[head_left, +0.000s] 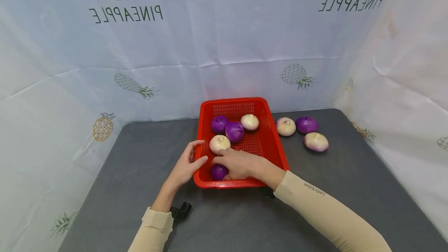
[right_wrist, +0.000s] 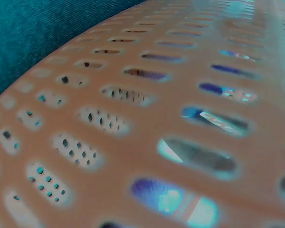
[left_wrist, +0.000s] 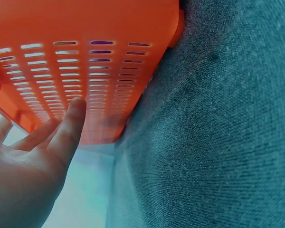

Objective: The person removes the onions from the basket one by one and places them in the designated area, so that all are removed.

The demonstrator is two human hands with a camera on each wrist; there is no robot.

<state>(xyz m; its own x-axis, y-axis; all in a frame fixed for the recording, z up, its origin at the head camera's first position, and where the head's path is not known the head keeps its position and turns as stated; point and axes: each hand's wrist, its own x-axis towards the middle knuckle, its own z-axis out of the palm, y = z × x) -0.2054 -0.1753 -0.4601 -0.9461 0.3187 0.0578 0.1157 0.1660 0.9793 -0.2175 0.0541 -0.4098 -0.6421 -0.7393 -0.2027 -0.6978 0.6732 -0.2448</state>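
From where I stand, the person's right hand point(head_left: 239, 163) is curled round a purple onion point(head_left: 218, 172) in the lower left corner of the red basket point(head_left: 241, 184), mid-frame. The left hand point(head_left: 183, 168) grasps nothing, fingers and thumb spread at the basket's left rim. I'd hold the onion low and gently, and brace the basket with the left palm against sliding. Also inside: two violet onions point(head_left: 219, 124) at upper left, a white onion point(head_left: 249, 122) at upper right, a pale onion point(head_left: 219, 144) just above the right hand. Three loose onions point(head_left: 316, 142) lie right of the basket.
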